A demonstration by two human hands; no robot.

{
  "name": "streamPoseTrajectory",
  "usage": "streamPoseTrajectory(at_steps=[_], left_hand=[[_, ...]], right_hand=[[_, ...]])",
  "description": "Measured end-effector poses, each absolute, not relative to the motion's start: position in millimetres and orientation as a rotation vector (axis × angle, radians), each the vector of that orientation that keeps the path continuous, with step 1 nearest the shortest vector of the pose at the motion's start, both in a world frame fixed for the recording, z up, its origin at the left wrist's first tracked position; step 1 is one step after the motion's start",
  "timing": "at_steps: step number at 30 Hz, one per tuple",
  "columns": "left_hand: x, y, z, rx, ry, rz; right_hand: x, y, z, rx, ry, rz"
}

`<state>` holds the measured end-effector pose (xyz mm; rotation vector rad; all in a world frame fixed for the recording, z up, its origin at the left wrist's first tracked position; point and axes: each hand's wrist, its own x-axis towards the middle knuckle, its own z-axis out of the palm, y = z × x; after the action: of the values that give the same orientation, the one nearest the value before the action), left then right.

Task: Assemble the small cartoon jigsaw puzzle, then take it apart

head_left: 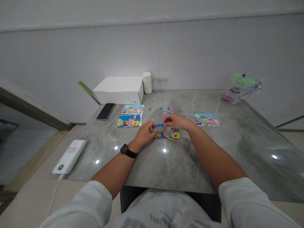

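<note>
A partly joined jigsaw puzzle (pixel 175 135) lies on the grey table in front of me, its cartoon border put together around a gap where the tabletop shows. My left hand (pixel 144 133) rests at the puzzle's left edge, thumb and fingers apart, with a black watch on the wrist. Over the puzzle's upper side is my right hand (pixel 177 121), its fingertips pinched together; whatever they hold is too small to make out. Loose puzzle pieces (pixel 168 109) are scattered just beyond both hands.
Two picture cards (pixel 129 121) lie at left, another card (pixel 208 120) at right. Behind stand a white box (pixel 118 88), a white bottle (pixel 147 83) and clear glasses (pixel 163 85). A phone (pixel 106 111), a white power bank (pixel 70 156) and a plastic bag (pixel 242 88) sit near the edges.
</note>
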<state>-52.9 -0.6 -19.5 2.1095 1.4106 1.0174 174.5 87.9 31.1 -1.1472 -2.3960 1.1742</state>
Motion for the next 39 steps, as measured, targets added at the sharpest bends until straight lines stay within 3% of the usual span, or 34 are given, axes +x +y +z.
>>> streamPoseTrajectory(at_steps=[10,39], left_hand=[[-54,-5,-21,2.302,1.303,0.763],[-53,-1,-25,2.402,1.166,0.623]], right_hand=[[164,83,12,-1.334,-2.618,0.877],[151,79,-7,-1.402,-2.625,0.638]])
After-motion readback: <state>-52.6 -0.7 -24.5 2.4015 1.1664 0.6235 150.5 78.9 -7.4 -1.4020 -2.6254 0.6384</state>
